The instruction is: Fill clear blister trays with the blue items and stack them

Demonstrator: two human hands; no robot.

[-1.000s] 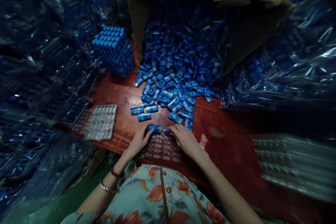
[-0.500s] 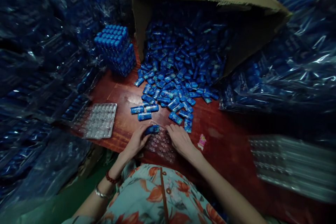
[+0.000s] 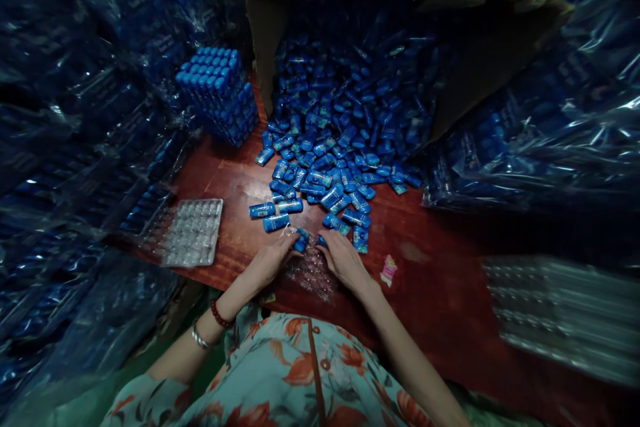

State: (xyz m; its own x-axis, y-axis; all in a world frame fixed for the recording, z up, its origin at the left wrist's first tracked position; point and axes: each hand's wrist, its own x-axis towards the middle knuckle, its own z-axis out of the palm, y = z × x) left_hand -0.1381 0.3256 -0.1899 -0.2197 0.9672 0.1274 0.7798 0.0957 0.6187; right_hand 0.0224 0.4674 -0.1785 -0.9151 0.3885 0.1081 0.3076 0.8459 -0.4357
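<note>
In the head view, a clear plastic tray with moulded pockets (image 3: 313, 275) lies on the table close to my body. My left hand (image 3: 274, 257) is closed around a small blue bottle (image 3: 301, 240), tilted over the tray's far left corner. Across from it, my right hand (image 3: 343, 257) pinches another small blue bottle (image 3: 321, 239), mostly covered by the fingers, at the tray's far right side. Just beyond my hands several loose blue bottles (image 3: 277, 222) lie on their sides.
A cardboard box (image 3: 261, 47) on its side spills a heap of blue bottles (image 3: 325, 140). Stacked bottles (image 3: 215, 90) stand at back left. Another clear tray (image 3: 194, 232) is left, stacked trays (image 3: 560, 313) right, a pink piece (image 3: 389, 270) nearer. Plastic-wrapped packs (image 3: 540, 120) flank the table (image 3: 425, 260).
The bottle in my left hand has turned from lying sideways to a steeper tilt. A blue bottle now shows in my right hand's fingers. The view has shifted slightly.
</note>
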